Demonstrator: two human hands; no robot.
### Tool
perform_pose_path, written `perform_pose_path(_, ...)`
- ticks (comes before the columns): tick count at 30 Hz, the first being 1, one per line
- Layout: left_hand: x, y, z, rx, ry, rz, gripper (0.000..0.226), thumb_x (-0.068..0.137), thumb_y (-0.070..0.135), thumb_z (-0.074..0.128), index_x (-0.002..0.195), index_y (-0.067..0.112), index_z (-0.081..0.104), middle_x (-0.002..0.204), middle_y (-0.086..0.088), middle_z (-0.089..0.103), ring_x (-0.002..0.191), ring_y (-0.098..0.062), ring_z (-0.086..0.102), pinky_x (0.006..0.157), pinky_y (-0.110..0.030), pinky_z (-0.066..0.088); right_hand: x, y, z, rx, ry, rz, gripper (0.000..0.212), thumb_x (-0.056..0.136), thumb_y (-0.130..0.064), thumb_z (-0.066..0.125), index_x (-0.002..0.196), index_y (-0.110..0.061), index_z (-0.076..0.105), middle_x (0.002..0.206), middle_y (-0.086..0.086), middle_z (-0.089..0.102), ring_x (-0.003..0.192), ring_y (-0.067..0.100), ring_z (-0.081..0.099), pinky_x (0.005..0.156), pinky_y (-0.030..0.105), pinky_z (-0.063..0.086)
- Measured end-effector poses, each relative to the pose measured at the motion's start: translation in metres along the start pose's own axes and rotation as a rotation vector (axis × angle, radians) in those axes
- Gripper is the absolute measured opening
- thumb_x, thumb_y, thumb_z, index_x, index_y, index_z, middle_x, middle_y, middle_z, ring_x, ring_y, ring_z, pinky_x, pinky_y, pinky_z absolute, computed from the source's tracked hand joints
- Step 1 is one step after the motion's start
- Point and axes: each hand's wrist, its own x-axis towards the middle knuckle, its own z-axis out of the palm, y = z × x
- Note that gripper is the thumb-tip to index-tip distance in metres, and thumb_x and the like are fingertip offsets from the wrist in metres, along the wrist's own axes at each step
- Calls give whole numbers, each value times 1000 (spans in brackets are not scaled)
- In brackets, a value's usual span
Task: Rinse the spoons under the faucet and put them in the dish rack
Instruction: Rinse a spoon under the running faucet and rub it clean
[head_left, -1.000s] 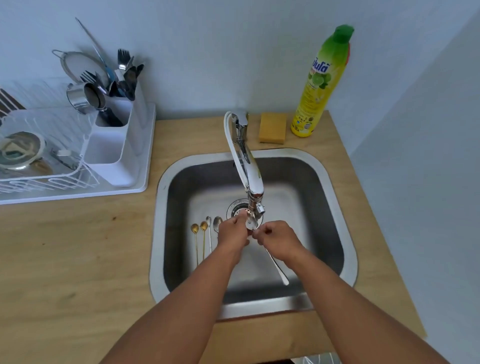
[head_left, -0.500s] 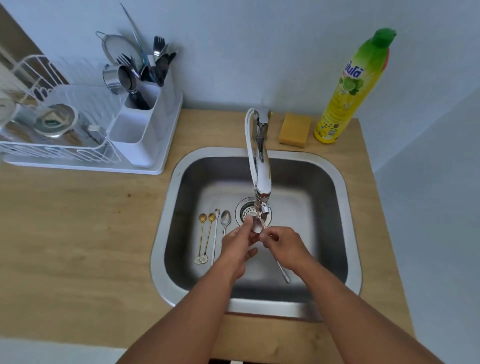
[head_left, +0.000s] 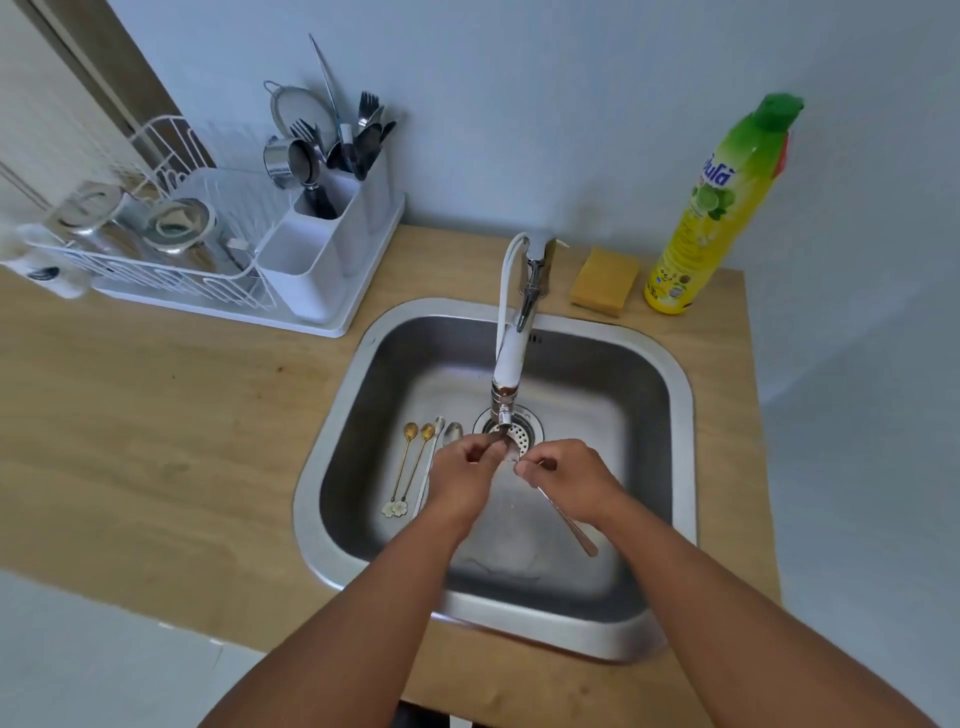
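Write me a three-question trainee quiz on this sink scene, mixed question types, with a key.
1. True or false: the right hand holds a spoon under the faucet.
2. How many spoons lie on the sink floor left of the drain?
A. two
B. four
C. six
3. Fill in: the yellow sponge sits between the faucet base and the ____.

Key
1. True; the left hand works at its bowl.
2. B: two gold spoons and two silver spoons.
3. Dish soap bottle.
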Motion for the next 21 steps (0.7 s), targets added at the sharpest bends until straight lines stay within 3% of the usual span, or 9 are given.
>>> perform_pose_path(2,3,7,-2,69,-30,87,12,88,18,80,99,21,78,90,1,75,88,-17,70,80,-26,52,2,0,-6,-45,-23,-16,27,94,-33,71,67,-35,70,67,-13,66,66,9,56,68,30,47)
perform_pose_path(4,7,13,-4,145,-49,144,12,80,18,87,88,22,78,79,5,76,77,-12,70,79,-33,56,1,3,-9,-70,-21,-19,21,94,-34,71,73,-30,73,75,-8,71,71,11,61,71,32,51)
perform_pose_path(7,6,16,-2,187,1,169,16,81,36,87,77,23,79,68,8,72,66,-11,64,67,-33,53,-2,3,-9,-63,-16,-18,16,93,-37,71,79,-29,75,80,-4,73,77,16,66,72,34,54)
perform_pose_path(10,-1,15,2,-1,41,13,23,92,44,74,84,23,79,80,5,74,75,-12,64,66,-27,45,-1,0,-5,-68,-14,-31,17,94,-36,72,77,-33,75,78,-9,72,75,11,64,70,31,50)
perform_pose_path(14,-12,13,0,-308,-20,-345,27,101,47,61,99,29,81,95,6,77,90,-13,66,72,-32,51,-1,-1,2,21,-22,4,17,92,-31,74,76,-31,76,73,-11,69,68,6,58,66,25,47)
perform_pose_path(17,-12,5,-9,-385,-56,-434,36,104,49,52,106,28,81,106,3,75,99,-16,65,76,-36,53,-1,-1,5,80,-55,31,16,93,-28,75,77,-30,77,78,-9,71,72,7,60,68,22,47)
perform_pose_path(21,-16,0,-15,-319,-122,-456,32,104,46,55,109,22,76,113,8,76,105,-15,63,80,-37,52,1,-6,7,163,-67,19,14,95,-23,73,82,-21,79,77,-5,73,73,8,62,78,29,50)
